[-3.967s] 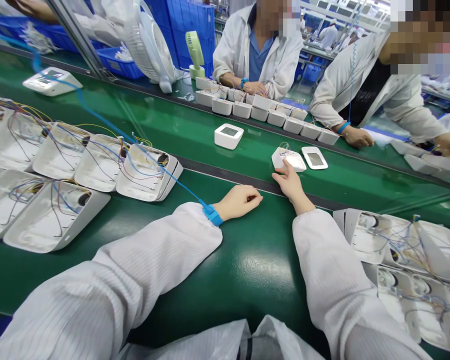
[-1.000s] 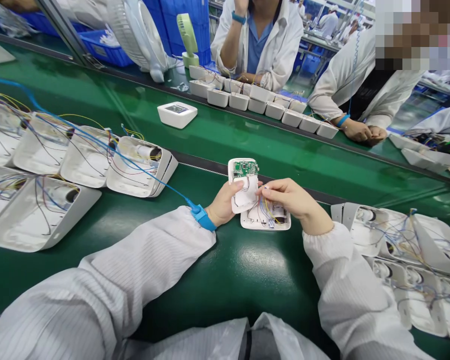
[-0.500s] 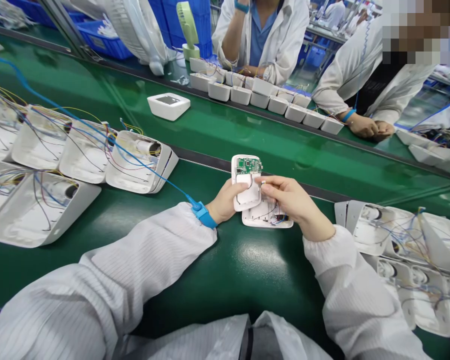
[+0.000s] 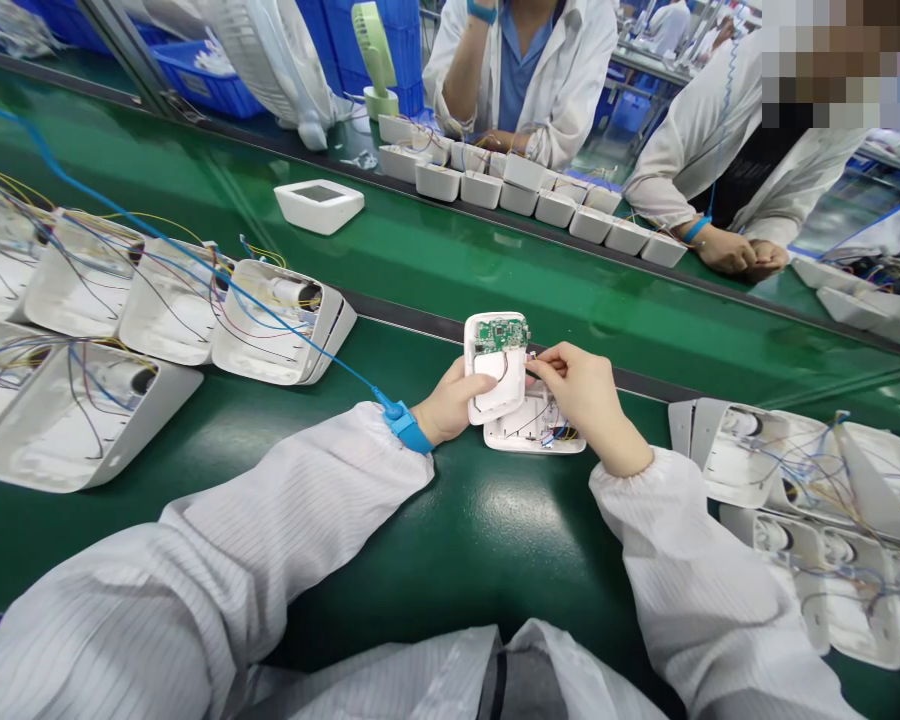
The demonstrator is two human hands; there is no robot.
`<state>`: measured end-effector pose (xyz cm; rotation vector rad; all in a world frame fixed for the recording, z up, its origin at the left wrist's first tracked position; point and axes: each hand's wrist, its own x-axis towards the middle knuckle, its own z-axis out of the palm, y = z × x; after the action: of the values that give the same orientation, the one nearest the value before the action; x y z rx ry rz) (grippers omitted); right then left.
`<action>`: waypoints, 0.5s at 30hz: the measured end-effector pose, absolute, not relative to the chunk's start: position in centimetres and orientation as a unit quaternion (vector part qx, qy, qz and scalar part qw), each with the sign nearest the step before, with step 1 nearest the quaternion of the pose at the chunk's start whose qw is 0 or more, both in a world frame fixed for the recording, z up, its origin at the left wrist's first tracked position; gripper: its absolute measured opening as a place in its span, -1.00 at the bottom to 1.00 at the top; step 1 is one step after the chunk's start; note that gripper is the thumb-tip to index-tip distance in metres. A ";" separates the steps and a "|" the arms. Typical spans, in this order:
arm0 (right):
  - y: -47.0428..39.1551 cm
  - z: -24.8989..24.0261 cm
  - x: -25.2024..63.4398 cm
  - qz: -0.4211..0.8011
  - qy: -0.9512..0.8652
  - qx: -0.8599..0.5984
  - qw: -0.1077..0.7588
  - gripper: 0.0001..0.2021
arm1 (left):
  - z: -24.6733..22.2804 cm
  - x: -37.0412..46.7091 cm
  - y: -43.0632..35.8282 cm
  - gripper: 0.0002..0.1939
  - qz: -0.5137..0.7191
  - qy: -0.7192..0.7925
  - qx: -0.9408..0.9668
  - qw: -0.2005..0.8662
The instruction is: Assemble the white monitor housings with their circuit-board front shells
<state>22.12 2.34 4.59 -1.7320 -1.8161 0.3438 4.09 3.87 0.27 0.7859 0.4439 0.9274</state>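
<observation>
My left hand (image 4: pixel 456 400) grips a white plastic cover (image 4: pixel 487 402) by its left side, thumb on its inner face. A green circuit board (image 4: pixel 501 332) sits at the cover's top end, with a dark wire running down from it. Thumb and fingers of my right hand (image 4: pixel 574 390) are pinched beside the cover's right edge, on what looks like a small wire connector (image 4: pixel 532 360); the fingers partly hide it. Below, on the bench, an open white housing (image 4: pixel 525 436) with loose coloured wires lies partly behind the cover.
White housings with wires stand in rows at left (image 4: pixel 172 305) and right (image 4: pixel 750 455). A closed white unit (image 4: pixel 319 208) rides on the green belt (image 4: pixel 420 255). Two people sit across it, behind more housings (image 4: pixel 480 190). A blue wrist-strap cord (image 4: pixel 300 333) stretches leftward from my left wrist.
The closed white unit has shifted left along the belt. My right hand has turned slightly and its fingers have moved up a little beside the cover. My left hand keeps its hold.
</observation>
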 end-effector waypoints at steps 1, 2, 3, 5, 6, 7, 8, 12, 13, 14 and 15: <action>2.3 4.7 22.2 0.114 -0.691 -0.657 0.280 -0.84 | 0.3 4.1 3.9 -0.48 0.431 0.206 0.367 0.798; 2.3 4.9 22.2 0.100 -0.696 -0.660 0.264 -0.83 | 0.4 4.1 3.8 -0.47 0.429 0.207 0.367 0.799; 2.2 5.0 22.1 0.090 -0.700 -0.660 0.256 -0.82 | 0.4 4.1 3.8 -0.47 0.428 0.208 0.366 0.799; 2.0 5.2 21.9 0.097 -0.708 -0.647 0.266 -0.83 | 0.5 4.2 3.7 -0.46 0.438 0.222 0.367 0.791; 1.9 5.3 21.7 0.117 -0.710 -0.634 0.283 -0.84 | 0.5 4.3 3.7 -0.48 0.447 0.234 0.369 0.780; 1.7 5.3 21.4 0.142 -0.712 -0.618 0.303 -0.85 | 0.5 4.3 3.7 -0.49 0.456 0.250 0.373 0.768; 1.5 5.3 21.1 0.164 -0.713 -0.602 0.320 -0.85 | 0.5 4.3 3.7 -0.51 0.461 0.265 0.379 0.758; 1.2 4.9 20.2 0.192 -0.706 -0.575 0.366 -0.83 | 0.5 4.3 3.6 -0.56 0.438 0.285 0.409 0.748; 1.2 4.7 20.2 0.201 -0.699 -0.575 0.374 -0.82 | 0.5 4.3 3.6 -0.56 0.433 0.282 0.415 0.748; 1.3 4.6 20.1 0.213 -0.691 -0.576 0.382 -0.81 | 0.5 4.3 3.7 -0.56 0.431 0.279 0.419 0.749; 1.4 4.4 20.2 0.226 -0.682 -0.577 0.387 -0.81 | 0.5 4.3 3.7 -0.56 0.430 0.277 0.421 0.749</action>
<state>20.17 1.38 4.42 -1.4685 -1.7364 0.5758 4.31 3.69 0.50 0.9206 0.6062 0.9394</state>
